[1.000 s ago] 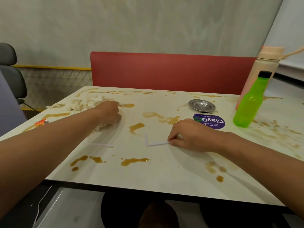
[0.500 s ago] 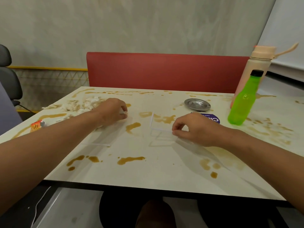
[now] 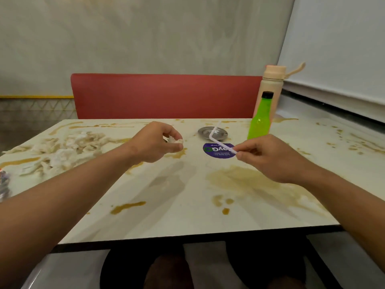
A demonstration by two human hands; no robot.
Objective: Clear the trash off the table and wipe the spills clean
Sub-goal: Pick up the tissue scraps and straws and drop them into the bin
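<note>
Brown spills streak a pale table [image 3: 187, 217] in front of a red bench [image 3: 164, 94]. At right, thumb and forefinger of the right hand [image 3: 268, 157] pinch one end of a bent white straw [image 3: 216, 136], lifted above a purple sticker [image 3: 218, 150] and a small metal dish [image 3: 212, 133]. At centre, the left hand [image 3: 154, 142] curls around a scrap of tissue [image 3: 174, 140], raised off the surface. Shredded tissue [image 3: 62, 151] lies heaped at far left. A green bottle [image 3: 260, 117] and a peach flask [image 3: 270, 84] stand at far right.

light: soft, even | shadows: faint | edges: wide-angle warp | focus: slightly soft
</note>
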